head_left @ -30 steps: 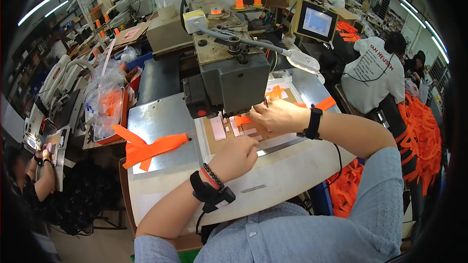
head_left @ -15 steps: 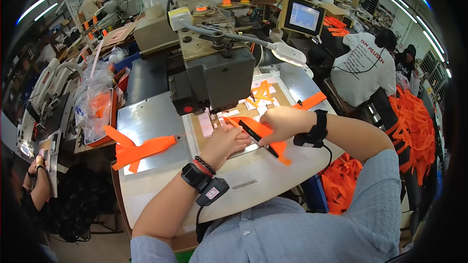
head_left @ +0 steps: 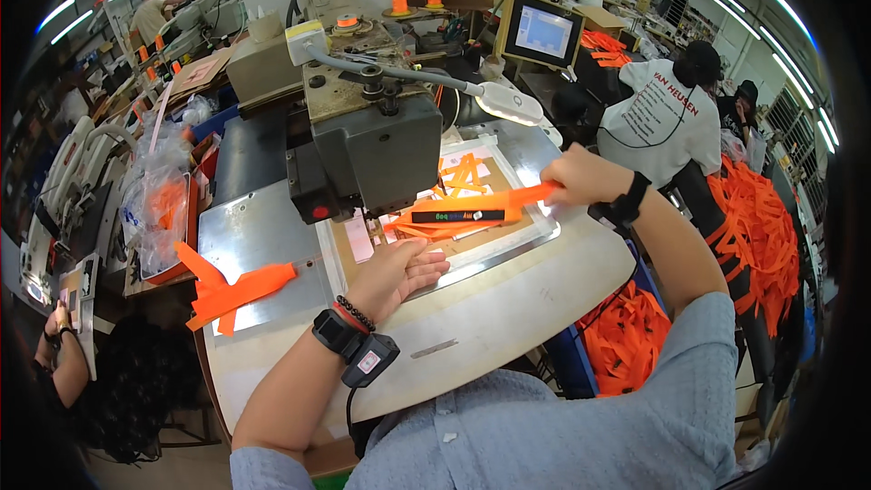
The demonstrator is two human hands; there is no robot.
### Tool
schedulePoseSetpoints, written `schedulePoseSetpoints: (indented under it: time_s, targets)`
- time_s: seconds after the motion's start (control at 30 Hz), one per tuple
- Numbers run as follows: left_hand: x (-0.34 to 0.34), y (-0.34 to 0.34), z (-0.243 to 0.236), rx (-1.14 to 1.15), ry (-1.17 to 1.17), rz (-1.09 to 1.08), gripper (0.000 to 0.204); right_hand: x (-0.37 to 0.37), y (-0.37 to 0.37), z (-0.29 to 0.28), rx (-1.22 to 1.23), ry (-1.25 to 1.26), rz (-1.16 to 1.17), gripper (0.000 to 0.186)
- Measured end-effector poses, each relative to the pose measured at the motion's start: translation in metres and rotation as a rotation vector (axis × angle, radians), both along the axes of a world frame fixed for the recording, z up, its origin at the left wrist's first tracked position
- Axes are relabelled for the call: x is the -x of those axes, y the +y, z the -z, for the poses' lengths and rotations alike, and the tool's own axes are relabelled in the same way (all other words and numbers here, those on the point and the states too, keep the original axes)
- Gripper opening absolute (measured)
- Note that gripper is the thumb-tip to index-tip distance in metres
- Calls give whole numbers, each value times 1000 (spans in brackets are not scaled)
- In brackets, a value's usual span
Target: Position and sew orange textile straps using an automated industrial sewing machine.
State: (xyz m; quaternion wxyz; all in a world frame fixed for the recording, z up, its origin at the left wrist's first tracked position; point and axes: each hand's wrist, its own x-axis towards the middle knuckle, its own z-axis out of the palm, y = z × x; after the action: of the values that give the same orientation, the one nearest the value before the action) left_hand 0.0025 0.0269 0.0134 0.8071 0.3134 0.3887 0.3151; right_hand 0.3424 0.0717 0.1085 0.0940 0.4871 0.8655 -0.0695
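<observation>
My right hand (head_left: 585, 175) pinches the right end of an orange fabric strip (head_left: 524, 203) and holds it stretched out sideways. A black label (head_left: 456, 217) with coloured lettering lies along the strip. The strip's left part passes over a cardboard template (head_left: 481, 234) in a pale frame, beside the dark sewing machine head (head_left: 376, 150). Just below the strip, my left hand (head_left: 399, 277) rests with its palm turned up and fingers stretched out, holding nothing. Several short orange pieces (head_left: 463, 172) lie on the template's far part.
More orange strips (head_left: 240, 290) lie on the metal plate at left. A blue bin (head_left: 567, 358) of orange strips stands at lower right. A lamp (head_left: 510, 103) and a screen (head_left: 542, 30) stand beyond. A co-worker in a white shirt (head_left: 649, 113) sits at right, near a large orange heap (head_left: 753, 236).
My right hand has moved right and away from me, drawing the strip out straight so its label faces up. My left hand has turned palm up, its fingers off the strip. The view has shifted slightly.
</observation>
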Motion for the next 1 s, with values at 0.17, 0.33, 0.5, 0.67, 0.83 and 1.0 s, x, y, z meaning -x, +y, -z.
schedulePoseSetpoints:
  time_s: [0.17, 0.33, 0.5, 0.67, 0.83, 1.0]
  targets:
    - [6, -4, 2, 94, -131, -42, 46, 68, -54, -37, 503, 279, -214, 36]
    - [-2, -7, 9, 25, -88, -20, 40, 138, -117, -33, 905, 374, -366, 35]
    - [25, -28, 8, -55, 151, -91, 27, 151, -85, 4, 91, 364, -231, 31]
    - [73, -48, -26, -151, 376, 100, 31, 156, -46, 54, -98, 269, -218, 63]
    - [167, -62, -64, -207, 718, 321, 34, 166, -42, 65, 25, 241, -226, 70]
    - [308, -70, -48, -186, 787, 269, 16, 158, -44, 62, 180, 356, -194, 60]
